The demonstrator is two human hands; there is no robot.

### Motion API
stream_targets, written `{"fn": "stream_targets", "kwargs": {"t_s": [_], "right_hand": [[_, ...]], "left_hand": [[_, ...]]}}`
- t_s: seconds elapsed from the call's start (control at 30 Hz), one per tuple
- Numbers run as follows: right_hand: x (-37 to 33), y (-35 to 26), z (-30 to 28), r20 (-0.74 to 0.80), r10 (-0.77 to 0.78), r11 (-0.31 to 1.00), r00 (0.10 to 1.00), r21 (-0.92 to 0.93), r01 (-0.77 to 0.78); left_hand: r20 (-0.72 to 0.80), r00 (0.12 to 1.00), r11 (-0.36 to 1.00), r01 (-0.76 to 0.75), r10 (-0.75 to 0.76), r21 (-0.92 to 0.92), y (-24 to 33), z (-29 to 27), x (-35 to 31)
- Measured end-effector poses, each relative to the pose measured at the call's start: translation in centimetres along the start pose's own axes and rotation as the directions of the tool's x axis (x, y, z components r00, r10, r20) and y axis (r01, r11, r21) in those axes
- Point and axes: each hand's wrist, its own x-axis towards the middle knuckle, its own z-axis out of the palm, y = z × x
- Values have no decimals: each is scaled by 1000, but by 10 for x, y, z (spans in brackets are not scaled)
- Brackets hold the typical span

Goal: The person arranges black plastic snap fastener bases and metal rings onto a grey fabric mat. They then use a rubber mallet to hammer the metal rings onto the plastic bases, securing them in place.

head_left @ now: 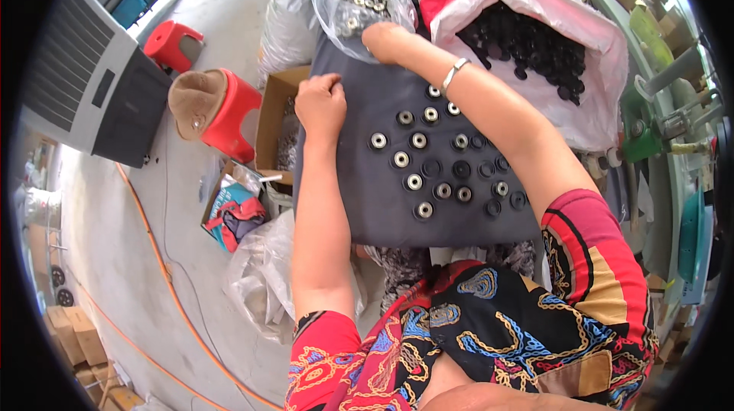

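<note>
My right hand (384,42) reaches to the near edge of a clear plastic bag (327,9) that holds many small metal bearings (359,0). Its fingers are hidden from me, so their grip does not show. At the left edge of the dark grey tabletop (428,231), my left hand (321,105) is closed with curled fingers, and whatever may be in it is hidden. Black round wheels lie spread over the table between my arms. Several have a shiny bearing (417,140) in the middle; others, such as a plain black wheel (461,169), show none.
A large white and red sack (604,90) of black parts (527,48) lies open at the far right. Left of the table stand a cardboard box (267,124), a red stool (237,116) with a brown hat on it, and a grey air cooler (99,74). An orange hose (153,243) crosses the floor.
</note>
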Motion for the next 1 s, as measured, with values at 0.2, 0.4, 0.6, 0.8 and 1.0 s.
{"fn": "stream_targets", "kwargs": {"t_s": [0.2, 0.4, 0.6, 0.8, 1.0], "right_hand": [[-5, -3, -12, -39, -174, 980, 984, -105, 169], [-43, 22, -25, -482, -54, 917, 874, 322, 235], [-216, 38, -49, -549, -8, 840, 836, 450, 303], [-376, 32, 11, -177, 288, 799, 941, 586, -134], [-395, 2, 53, -155, 249, 833, 956, 539, -129]], "left_hand": [[-33, 999, 999, -7, 5, -34, 0, -4, -2], [-11, 1000, 997, -20, 20, -69, -2, 21, 2], [65, 998, 1000, 23, -23, -11, -20, 14, -5], [130, 990, 995, 67, -57, -75, -27, 36, -7], [181, 982, 989, 84, -62, -118, -51, 43, -8]]}}
